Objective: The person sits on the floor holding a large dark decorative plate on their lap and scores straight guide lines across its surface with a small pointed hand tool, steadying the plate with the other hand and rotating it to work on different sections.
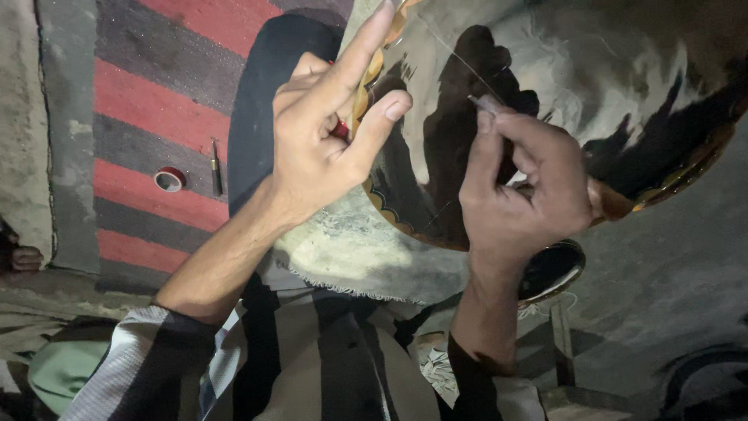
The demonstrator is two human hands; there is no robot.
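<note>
A thin needle (485, 102) is pinched by the right hand (523, 195) against the dark patterned cloth (467, 132), thread running up-left; the left hand (327, 132), fingers spread, pinches the cloth's edge.

The space ahead is filled by a large glossy dish (561, 86), against whose rim both the left hand (323, 136) and the right hand (518, 187) are pressed, so only a narrow gap is left between them. Open room is found to the left over the striped rug (148, 109), where only a tape roll (169, 179) and a small tool (216, 168) are lying, just beside each other. Passage below is blocked by cloth (351, 249) and the lap.
</note>
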